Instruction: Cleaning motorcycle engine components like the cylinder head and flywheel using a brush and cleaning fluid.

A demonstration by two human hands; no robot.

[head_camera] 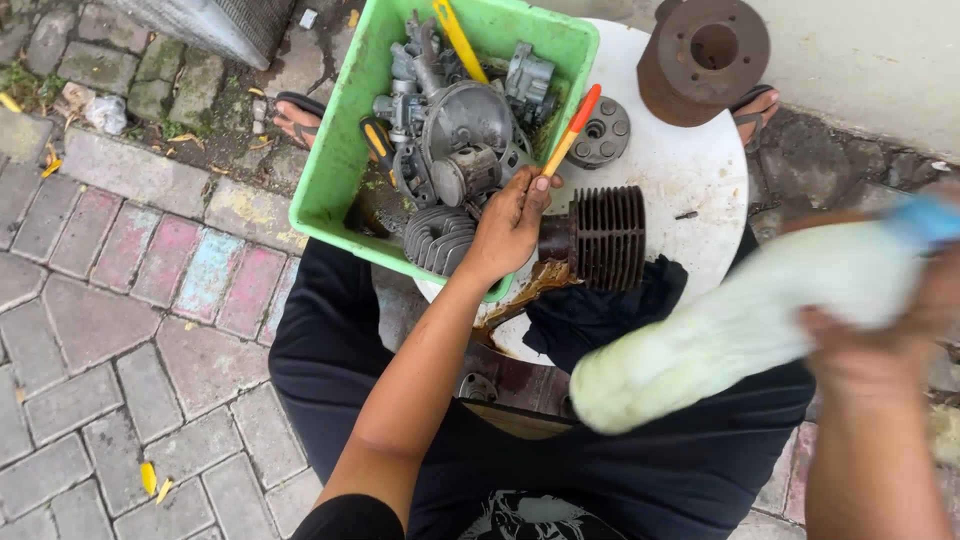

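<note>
- Left hand (510,225) was closed around a brush with an orange-and-red handle (570,132), handle sticking up and away toward the far side of the round white bench (690,175). Couldn't see the bristle end, the hand hid it.
- That hand sat right at the near corner of the green plastic tub (335,165), just beside a black finned engine cylinder (608,238) lying on its side on the bench.
- Brown oily liquid (520,295) had pooled under the cylinder and run toward the near edge of the bench.
- Right hand (880,320) was wrapped around a whitish plastic bottle (740,335) with a blue cap end, held tilted across the lap, well off to the right. Super blurry, so couldn't make out much more than the grip.
- The tub was packed with grey metal engine bits: a carburetor-looking lump (528,80), a round cover (465,115), a smaller finned piece (438,238), plus a yellow-handled tool (458,38) poking out the top.
- On the bench beyond the brush lay a small round grey part with holes (600,132), and a rusty brown flanged disc (703,55) at the far edge.
- A dark cloth (600,310) was bunched at the near side of the bench, against the person's black trousers.
- Sandalled feet (300,118) showed either side, on brick paving (120,300).
</note>
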